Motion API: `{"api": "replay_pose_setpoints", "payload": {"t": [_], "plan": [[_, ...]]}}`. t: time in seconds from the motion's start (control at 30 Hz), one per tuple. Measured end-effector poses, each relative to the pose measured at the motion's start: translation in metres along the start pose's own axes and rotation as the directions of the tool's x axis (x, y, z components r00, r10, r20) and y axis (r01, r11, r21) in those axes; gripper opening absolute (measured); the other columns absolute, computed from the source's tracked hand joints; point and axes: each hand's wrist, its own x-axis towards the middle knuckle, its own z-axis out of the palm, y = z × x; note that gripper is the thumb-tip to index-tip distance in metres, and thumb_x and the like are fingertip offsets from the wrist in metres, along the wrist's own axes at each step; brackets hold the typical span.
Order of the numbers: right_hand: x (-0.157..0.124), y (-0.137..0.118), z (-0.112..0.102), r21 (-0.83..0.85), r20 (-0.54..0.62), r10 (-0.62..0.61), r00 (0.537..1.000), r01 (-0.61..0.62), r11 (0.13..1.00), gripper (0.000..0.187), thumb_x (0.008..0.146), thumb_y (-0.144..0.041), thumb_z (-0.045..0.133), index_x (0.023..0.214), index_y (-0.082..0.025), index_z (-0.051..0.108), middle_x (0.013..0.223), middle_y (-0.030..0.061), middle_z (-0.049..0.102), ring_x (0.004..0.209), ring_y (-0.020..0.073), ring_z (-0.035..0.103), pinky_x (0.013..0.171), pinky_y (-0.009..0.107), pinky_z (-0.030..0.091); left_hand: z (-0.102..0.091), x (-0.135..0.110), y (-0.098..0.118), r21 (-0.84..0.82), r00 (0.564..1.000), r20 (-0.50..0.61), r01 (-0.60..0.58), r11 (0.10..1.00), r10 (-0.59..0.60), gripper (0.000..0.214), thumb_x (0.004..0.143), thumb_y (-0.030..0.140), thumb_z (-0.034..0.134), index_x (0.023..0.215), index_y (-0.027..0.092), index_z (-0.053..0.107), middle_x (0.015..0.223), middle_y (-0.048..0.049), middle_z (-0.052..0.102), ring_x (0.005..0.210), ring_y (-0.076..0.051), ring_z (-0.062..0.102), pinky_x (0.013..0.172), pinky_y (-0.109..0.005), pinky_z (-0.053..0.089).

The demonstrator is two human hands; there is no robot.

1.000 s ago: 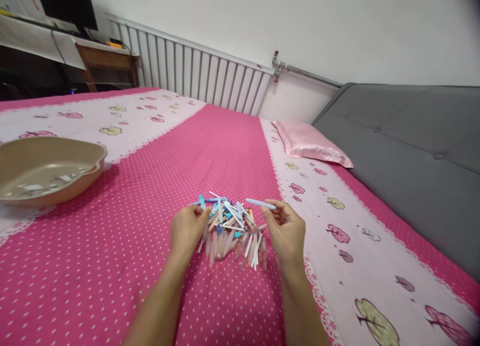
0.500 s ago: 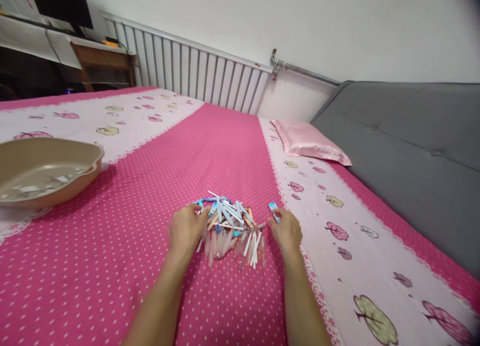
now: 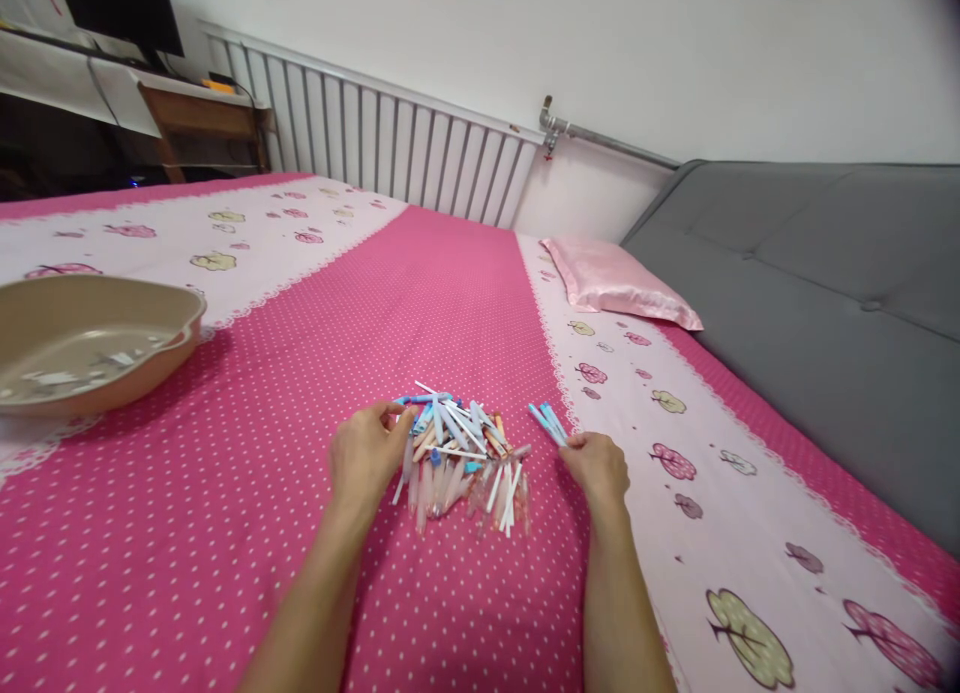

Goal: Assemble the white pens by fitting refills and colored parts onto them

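My right hand (image 3: 596,468) holds a few blue pens (image 3: 546,422), just beside the pen pile (image 3: 457,458) on the pink bed (image 3: 300,373). My left hand (image 3: 366,455) touches the pile; I can't tell if it grips.

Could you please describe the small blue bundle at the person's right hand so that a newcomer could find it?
On the pink dotted bedspread, look just right of the mixed-colour pile. The bundle pokes out from the right hand: a few pale blue sticks, all one colour, apart from the pile.
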Motion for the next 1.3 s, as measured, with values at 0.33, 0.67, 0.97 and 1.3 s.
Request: {"api": "replay_pose_setpoints", "payload": {"t": [0.33,0.67,0.97,1.3], "plan": [[-0.066,-0.066,-0.024,0.870,0.434,-0.561,0.705,-0.167,0.463,0.030,0.063,-0.036,0.072,0.082,-0.015,0.062,0.075,0.0040,0.069,0.071,0.0142,0.063,0.075,0.028,0.046,0.009,-0.022,0.031,-0.841,0.885,0.337,0.130,0.526,0.321,0.041,0.066,0.039,0.066,0.097,0.013,0.067,0.072,-0.0052,0.065,0.053,-0.010,0.049,0.049,-0.021,0.036],[-0.081,-0.079,-0.013,0.873,0.474,-0.603,0.642,-0.253,0.418,0.033,0.063,-0.037,0.073,0.084,-0.014,0.062,0.075,0.0053,0.070,0.064,0.0133,0.063,0.068,0.027,0.048,0.007,-0.021,0.028,-0.905,0.878,0.331,0.191,0.380,0.345,0.030,0.066,0.038,0.069,0.079,0.012,0.070,0.060,-0.0017,0.057,0.052,-0.008,0.045,0.050,-0.020,0.034],[-0.092,-0.087,-0.010,0.826,0.161,-0.454,0.876,0.132,0.547,0.033,0.055,-0.026,0.075,0.081,-0.018,0.057,0.071,0.0034,0.069,0.069,0.0191,0.064,0.066,0.032,0.049,0.015,-0.025,0.034,-0.908,0.923,0.306,0.210,0.363,0.231,0.031,0.061,0.042,0.071,0.063,0.012,0.065,0.056,0.0003,0.054,0.054,-0.009,0.046,0.052,-0.021,0.035],[-0.085,-0.081,-0.001,0.827,0.334,-0.590,0.736,0.072,0.558,0.046,0.081,-0.055,0.043,0.072,-0.014,0.062,0.063,0.0027,0.062,0.058,0.0127,0.057,0.057,0.025,0.045,0.011,-0.019,0.028,-0.948,0.931,0.300,0.267,0.173,0.209,0.029,0.065,0.036,0.070,0.080,0.012,0.068,0.055,0.0012,0.054,0.049,-0.007,0.046,0.049,-0.019,0.037]]}}
